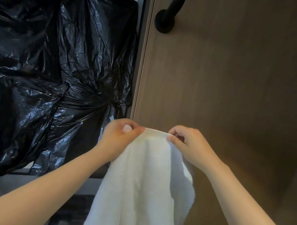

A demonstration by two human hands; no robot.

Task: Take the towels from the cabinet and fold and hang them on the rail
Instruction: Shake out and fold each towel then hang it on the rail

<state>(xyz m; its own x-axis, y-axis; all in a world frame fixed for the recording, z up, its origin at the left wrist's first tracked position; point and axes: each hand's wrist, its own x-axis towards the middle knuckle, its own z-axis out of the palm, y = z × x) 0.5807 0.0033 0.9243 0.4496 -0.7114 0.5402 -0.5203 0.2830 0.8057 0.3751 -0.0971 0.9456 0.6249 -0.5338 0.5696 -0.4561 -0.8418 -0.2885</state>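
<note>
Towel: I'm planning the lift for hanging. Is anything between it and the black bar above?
Nothing visible. Left hand and right hand pinch the towel by its top edge; only bare brown panel lies between it and the bar. Black bags sit off left.

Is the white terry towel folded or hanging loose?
Loose: left hand and right hand pinch the white terry towel by its top edge.

A white towel (143,185) hangs loose.
Top edge drawn taut, cloth draping down; black rail (171,7) well above.
</note>
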